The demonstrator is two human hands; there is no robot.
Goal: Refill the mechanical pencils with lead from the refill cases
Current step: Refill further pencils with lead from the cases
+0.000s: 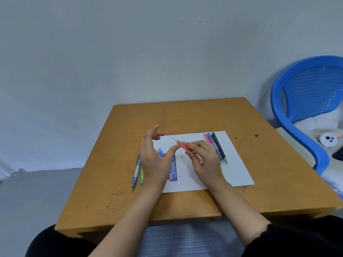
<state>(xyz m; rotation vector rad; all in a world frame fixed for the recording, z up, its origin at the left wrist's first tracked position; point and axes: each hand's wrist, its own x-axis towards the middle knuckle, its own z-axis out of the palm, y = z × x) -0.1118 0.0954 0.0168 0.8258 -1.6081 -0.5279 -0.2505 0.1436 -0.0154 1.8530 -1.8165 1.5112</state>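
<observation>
Above the white paper point(232, 164) on the counter point(130, 210), just past the purple lead case point(173, 168), the right hand point(202, 158) grips a red pencil point(182, 145) slanting far-left. Its thin lead point(173, 139) points toward the left hand point(152, 154), fingers loosely apart, empty.

1. The sheet of paper point(232, 175) lies on the table point(185, 115), near its middle.
2. On the sheet, by its left edge — the lead case point(173, 168); toward its far right, a row of pencils point(218, 146).
3. Left of the sheet, on the table, more pencils point(136, 170).
4. Over the sheet — one raised pencil point(182, 144).
5. Well right of the sheet, a chair point(300, 101).
</observation>
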